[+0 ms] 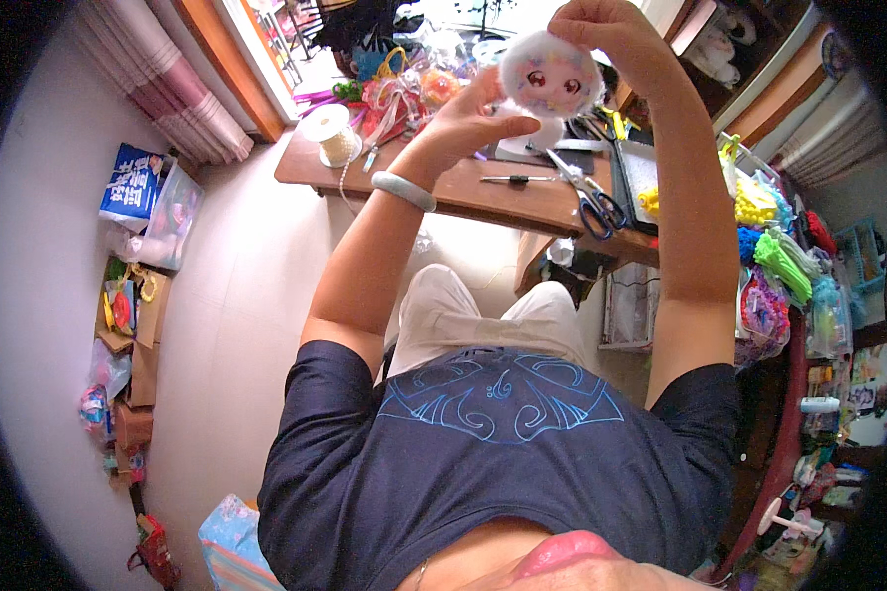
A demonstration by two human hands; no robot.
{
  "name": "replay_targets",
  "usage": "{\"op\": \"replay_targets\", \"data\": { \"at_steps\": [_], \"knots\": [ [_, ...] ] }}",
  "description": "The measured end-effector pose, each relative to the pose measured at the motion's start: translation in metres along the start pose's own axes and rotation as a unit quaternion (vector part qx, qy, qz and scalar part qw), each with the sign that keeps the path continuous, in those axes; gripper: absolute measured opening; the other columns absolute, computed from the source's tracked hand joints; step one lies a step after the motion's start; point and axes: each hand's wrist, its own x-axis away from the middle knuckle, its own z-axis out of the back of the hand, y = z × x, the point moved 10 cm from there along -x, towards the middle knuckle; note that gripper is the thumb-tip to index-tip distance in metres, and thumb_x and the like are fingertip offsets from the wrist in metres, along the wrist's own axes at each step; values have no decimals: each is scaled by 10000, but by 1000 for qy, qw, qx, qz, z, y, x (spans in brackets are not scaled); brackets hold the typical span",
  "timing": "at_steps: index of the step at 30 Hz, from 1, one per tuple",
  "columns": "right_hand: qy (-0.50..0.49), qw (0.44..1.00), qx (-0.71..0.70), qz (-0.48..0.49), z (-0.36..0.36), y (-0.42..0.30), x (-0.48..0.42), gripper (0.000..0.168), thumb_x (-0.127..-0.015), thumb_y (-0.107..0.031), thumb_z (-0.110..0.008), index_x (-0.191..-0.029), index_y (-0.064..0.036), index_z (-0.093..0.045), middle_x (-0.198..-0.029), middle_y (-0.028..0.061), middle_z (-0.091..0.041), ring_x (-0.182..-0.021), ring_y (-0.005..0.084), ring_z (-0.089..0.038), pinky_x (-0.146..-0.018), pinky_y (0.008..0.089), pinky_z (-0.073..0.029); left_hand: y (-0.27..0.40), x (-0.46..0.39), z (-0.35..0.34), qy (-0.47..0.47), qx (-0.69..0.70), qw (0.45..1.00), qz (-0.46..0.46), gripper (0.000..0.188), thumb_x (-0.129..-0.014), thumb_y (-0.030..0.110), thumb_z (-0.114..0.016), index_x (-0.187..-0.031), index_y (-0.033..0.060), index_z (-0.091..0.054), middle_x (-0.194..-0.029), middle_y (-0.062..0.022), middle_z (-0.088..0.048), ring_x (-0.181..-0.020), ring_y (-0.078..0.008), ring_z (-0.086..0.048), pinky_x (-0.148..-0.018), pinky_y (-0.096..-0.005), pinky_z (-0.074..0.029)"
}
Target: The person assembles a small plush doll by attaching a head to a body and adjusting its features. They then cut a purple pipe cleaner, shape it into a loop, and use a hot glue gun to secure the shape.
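Observation:
A round, fluffy white plush face (551, 80) with large printed eyes and pastel specks is held up above the table. My right hand (602, 26) pinches its upper edge between thumb and fingers. My left hand (467, 122), below a pale bangle (403, 192), is at the lower left rim of the face. Its thumb is spread away below, while the fingertips are partly hidden at the rim, so I cannot tell if they grip it. Blue-handled scissors (595, 196) lie open beneath, near a slim metal tool (517, 179) with a black grip.
The wooden table (458, 185) bears a spool of beaded cord (332, 134), ribbons and wrapped trinkets on its left. A dark-framed tray (636, 177) lies on its right. Bundles of coloured craft stems (782, 266) crowd the right side. Cardboard boxes (144, 340) line the left wall.

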Motion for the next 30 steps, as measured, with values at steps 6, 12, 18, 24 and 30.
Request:
{"op": "replay_targets", "data": {
  "at_steps": [6,12,18,24,30],
  "knots": [
    [-26,995,79,60,19,12,-10,182,-809,-235,-636,-829,-57,-663,-732,33,-618,-660,129,-551,-679,297,-457,-13,1,-7,9,-80,992,98,294,-799,214,-694,-987,2,-614,-895,-42,-647,-830,-94,-590,-750,-236,-470],
    [52,991,125,-19,48,-15,-9,237,-649,-157,-680,-802,24,-684,-700,92,-641,-648,154,-568,-614,287,-458,-34,33,28,37,-9,990,137,410,-806,163,-674,-1173,25,-554,-894,-59,-634,-814,-107,-593,-732,-234,-476],
    [81,988,126,-40,78,-3,-14,248,-639,-124,-680,-837,26,-685,-801,138,-657,-774,216,-595,-725,332,-455,-66,83,59,105,32,965,236,398,-843,200,-641,-1185,34,-525,-940,-46,-623,-826,-108,-607,-730,-223,-481],
    [87,987,132,-31,93,11,-17,262,-626,-142,-687,-826,28,-688,-774,127,-658,-755,200,-598,-704,318,-457,-76,110,61,110,121,954,251,374,-856,192,-625,-1184,47,-522,-950,-57,-628,-835,-126,-618,-717,-230,-495],
    [85,991,103,-27,92,21,-10,246,-625,-138,-688,-805,29,-688,-757,112,-655,-733,184,-591,-690,306,-451,-64,93,49,96,99,958,250,363,-865,196,-610,-1181,42,-519,-940,-54,-628,-833,-123,-614,-729,-235,-492]
  ]
}}
